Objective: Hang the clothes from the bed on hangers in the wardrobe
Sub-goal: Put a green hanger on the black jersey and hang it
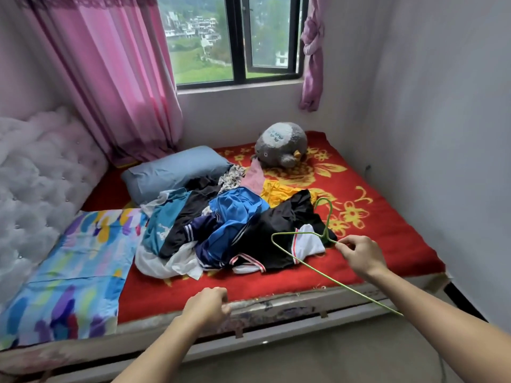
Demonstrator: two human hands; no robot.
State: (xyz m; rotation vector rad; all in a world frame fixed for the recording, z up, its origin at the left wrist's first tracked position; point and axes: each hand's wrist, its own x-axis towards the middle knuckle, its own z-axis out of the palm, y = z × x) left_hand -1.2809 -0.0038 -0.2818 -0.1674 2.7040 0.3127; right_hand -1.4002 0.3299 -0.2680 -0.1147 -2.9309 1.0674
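A heap of clothes [229, 228] in black, blue, white, teal and yellow lies in the middle of the bed [387, 244], which has a red flowered cover. My right hand [359, 254] grips a thin green wire hanger [304, 259] near its neck, with the hook pointing up over the right edge of the heap. My left hand [207, 305] hovers over the bed's near edge with curled fingers and holds nothing. The wardrobe is out of view.
A blue-grey pillow [174, 170] and a grey plush toy [282, 146] lie behind the heap. A colourful quilt [72, 272] covers the bed's left side by a tufted headboard [36, 189]. A white wall [442, 134] stands close on the right, a window [235, 37] behind.
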